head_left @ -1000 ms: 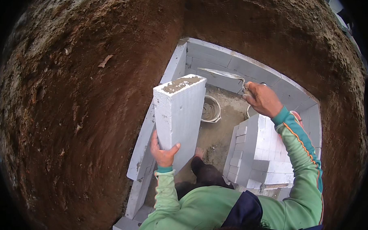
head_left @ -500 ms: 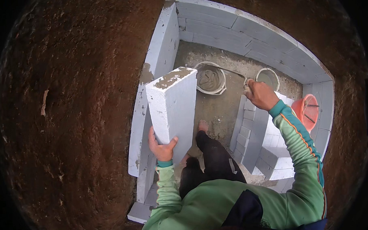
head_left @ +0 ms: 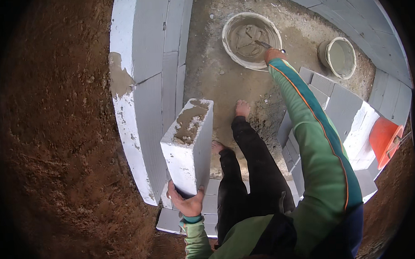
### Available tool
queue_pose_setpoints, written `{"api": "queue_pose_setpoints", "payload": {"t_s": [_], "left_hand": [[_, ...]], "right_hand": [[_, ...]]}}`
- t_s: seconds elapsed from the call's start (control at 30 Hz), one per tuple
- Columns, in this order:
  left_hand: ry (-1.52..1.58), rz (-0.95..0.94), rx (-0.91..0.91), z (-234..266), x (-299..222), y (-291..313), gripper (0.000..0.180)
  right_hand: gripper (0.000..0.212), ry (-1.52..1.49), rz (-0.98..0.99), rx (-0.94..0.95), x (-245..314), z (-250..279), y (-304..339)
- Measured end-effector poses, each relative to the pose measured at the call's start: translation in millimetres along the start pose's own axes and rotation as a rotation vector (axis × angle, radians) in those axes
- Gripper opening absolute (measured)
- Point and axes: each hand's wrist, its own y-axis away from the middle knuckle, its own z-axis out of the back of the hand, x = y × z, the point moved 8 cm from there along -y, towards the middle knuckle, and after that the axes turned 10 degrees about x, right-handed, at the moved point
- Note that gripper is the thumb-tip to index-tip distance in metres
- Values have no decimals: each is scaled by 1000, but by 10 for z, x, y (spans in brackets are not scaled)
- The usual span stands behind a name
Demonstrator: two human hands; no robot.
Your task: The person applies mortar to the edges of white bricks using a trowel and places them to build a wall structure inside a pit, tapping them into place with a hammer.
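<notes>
My left hand [head_left: 186, 201] grips the lower end of a white lightweight concrete block [head_left: 200, 150], thumb on one side and fingers on the other. The block stands on end, tilted, beside the low wall. Grey mortar [head_left: 188, 125] is spread over its upper end face. At the mortar bucket [head_left: 227, 50], my right hand [head_left: 274, 55] is closed on a trowel [head_left: 263, 44], reaching over the rim. The blade is seen nearly edge-on at the wet mortar [head_left: 247, 36]; part of the handle is hidden by my hand.
A low block wall [head_left: 146, 86] runs along the left, with mortar [head_left: 119, 75] on its top. A second bucket [head_left: 337, 56] stands at the far right. Stacked blocks [head_left: 343, 102] and an orange bucket [head_left: 384, 139] are right of my arm. Brown soil [head_left: 57, 134] lies outside.
My right hand has reached with the trowel to the mortar bucket. The block has come lower, still in my left hand. My view has shifted, bringing the buckets closer.
</notes>
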Motion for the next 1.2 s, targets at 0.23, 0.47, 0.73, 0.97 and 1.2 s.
{"api": "queue_pose_setpoints", "payload": {"t_s": [0.23, 0.47, 0.73, 0.97, 1.2], "left_hand": [[-244, 17, 146, -221, 250, 110, 85], [-190, 98, 222, -220, 523, 592, 78], [-38, 58, 104, 401, 677, 1410, 73], [15, 81, -50, 1111, 1253, 2298, 79], [33, 188, -309, 1481, 1969, 3639, 75]], "right_hand": [[30, -49, 201, 198, 691, -371, -252], [27, -784, 419, 396, 0, -509, 110], [20, -928, 540, 352, -328, -382, 1970], [17, -804, 649, 364, -98, -851, 4017], [22, -360, 772, 559, 703, -1866, 5297]]}}
